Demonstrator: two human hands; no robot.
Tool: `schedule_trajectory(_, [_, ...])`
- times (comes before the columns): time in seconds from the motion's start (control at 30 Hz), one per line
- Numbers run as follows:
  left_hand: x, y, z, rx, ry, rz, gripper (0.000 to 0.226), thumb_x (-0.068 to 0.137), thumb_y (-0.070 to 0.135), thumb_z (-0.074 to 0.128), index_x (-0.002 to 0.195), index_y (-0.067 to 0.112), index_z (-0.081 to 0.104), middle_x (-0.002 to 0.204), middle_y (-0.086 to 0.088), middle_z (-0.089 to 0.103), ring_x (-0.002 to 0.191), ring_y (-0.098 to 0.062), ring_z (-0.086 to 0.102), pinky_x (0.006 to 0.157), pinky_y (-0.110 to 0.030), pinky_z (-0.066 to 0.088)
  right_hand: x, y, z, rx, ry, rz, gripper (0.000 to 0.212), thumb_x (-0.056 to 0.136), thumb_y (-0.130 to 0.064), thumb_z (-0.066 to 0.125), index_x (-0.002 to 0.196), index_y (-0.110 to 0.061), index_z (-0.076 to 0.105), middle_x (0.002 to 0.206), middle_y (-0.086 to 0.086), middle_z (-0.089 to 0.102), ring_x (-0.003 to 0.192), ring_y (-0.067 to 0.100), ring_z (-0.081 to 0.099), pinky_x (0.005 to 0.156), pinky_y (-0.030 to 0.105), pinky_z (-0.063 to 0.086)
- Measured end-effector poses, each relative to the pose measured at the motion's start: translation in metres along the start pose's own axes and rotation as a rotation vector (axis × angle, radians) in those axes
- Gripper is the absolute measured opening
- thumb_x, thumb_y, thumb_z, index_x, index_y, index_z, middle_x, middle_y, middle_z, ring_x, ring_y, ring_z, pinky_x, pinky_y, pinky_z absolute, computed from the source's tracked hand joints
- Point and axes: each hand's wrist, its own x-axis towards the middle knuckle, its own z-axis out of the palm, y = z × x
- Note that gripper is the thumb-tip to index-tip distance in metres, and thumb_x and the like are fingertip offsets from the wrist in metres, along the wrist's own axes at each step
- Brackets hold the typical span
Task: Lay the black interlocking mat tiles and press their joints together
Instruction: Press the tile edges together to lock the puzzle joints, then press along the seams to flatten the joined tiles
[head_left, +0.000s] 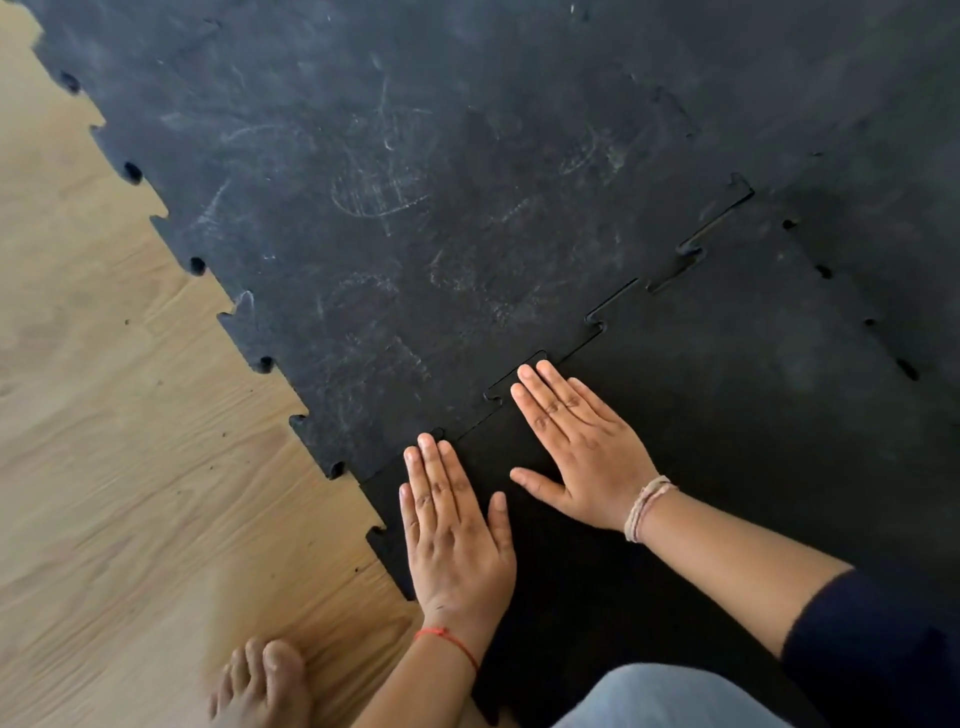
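Observation:
A clean black mat tile (701, 441) lies at the near right, its toothed edge meeting a scuffed black tile (389, 234) beyond it. The joint (618, 312) between them runs diagonally up to the right; farther along it, some teeth stand slightly raised with gaps showing. My left hand (457, 530) lies flat, palm down, on the near tile with its fingertips at the joint's left end. My right hand (582, 447) also lies flat on that tile, fingertips touching a tooth of the joint. Neither hand holds anything.
Light wood floor (130, 467) shows at the left, along the mats' toothed outer edge. More laid black tiles (857, 156) fill the far right. My bare foot (260, 686) rests on the wood at the bottom, and a knee in blue jeans (670, 701) is beside it.

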Motion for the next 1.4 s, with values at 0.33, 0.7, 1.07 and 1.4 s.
schedule_trajectory(0.33, [0.013, -0.005, -0.014, 0.096, -0.112, 0.198, 0.064, 0.09, 0.042, 0.02, 0.14, 0.003, 0.011, 0.149, -0.016, 0.009, 0.137, -0.029, 0.004, 0.114, -0.039, -0.002, -0.011, -0.006, -0.001, 0.088, -0.011, 0.415, 0.082, 0.087, -0.065, 0.012, 0.142, -0.01, -0.013, 0.151, 0.008, -0.016, 0.14, 0.022, -0.016, 0.115, 0.038, 0.0])
schedule_trajectory(0.7, [0.054, -0.002, -0.015, 0.282, -0.154, 0.718, 0.061, 0.091, 0.04, 0.027, 0.14, 0.004, 0.024, 0.148, -0.014, 0.019, 0.137, -0.028, 0.015, 0.11, -0.035, 0.003, -0.015, -0.003, 0.01, 0.139, 0.151, 0.679, 0.079, 0.089, -0.058, 0.025, 0.145, -0.005, 0.009, 0.153, 0.017, 0.008, 0.142, 0.029, 0.001, 0.114, 0.042, 0.008])
schedule_trajectory(1.07, [0.092, 0.047, -0.015, 0.196, -0.168, 0.708, 0.059, 0.094, 0.042, 0.014, 0.138, 0.012, -0.012, 0.147, -0.005, -0.016, 0.134, -0.016, -0.022, 0.109, -0.027, -0.02, -0.01, 0.038, -0.002, 0.162, 0.122, 0.635, 0.078, 0.087, -0.062, 0.015, 0.145, -0.011, 0.0, 0.155, 0.009, -0.001, 0.139, 0.018, -0.014, 0.113, 0.033, -0.006])
schedule_trajectory(1.4, [0.114, 0.074, -0.004, 0.194, -0.162, 0.686, 0.061, 0.091, 0.038, 0.023, 0.141, 0.004, 0.02, 0.149, -0.01, 0.013, 0.138, -0.027, 0.011, 0.112, -0.034, 0.002, 0.003, 0.078, -0.008, 0.112, 0.17, 0.662, 0.072, 0.09, -0.053, 0.029, 0.145, -0.009, 0.012, 0.154, 0.011, 0.012, 0.142, 0.025, 0.002, 0.114, 0.04, 0.009])
